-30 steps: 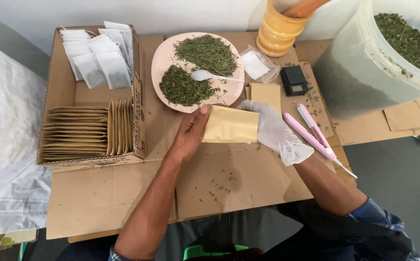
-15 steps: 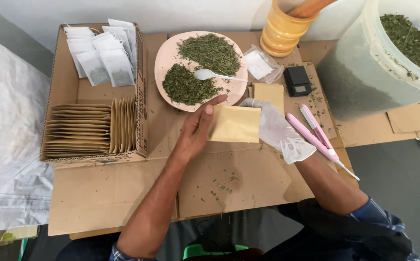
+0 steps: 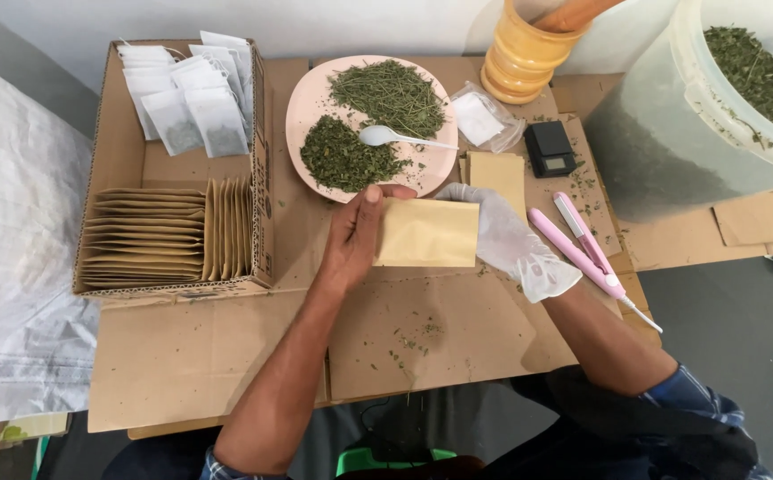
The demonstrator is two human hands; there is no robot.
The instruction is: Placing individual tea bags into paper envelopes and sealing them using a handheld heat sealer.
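Note:
A flat tan paper pouch [image 3: 427, 233] is held level just above the cardboard-covered table [image 3: 208, 356]. My left hand [image 3: 357, 236], bare, grips its left edge with the thumb on top. My right hand [image 3: 506, 238], in a white glove, holds its right edge from behind. Just beyond the pouch sits a pink plate [image 3: 308, 107] with two heaps of dried green herbs and a white spoon [image 3: 386, 136]. A second tan pouch [image 3: 496, 171] lies flat by the plate.
A cardboard box [image 3: 173, 173] at left holds rows of tan pouches and several white filter bags. To the right lie a pink sealing tool [image 3: 586, 244], a small black scale [image 3: 550, 148], a yellow ribbed jar [image 3: 528, 53] and a big translucent tub [image 3: 697, 116] of herbs.
Both hands keep hold of the pouch and have barely shifted; the left thumb has moved onto its top edge. The view has drifted slightly.

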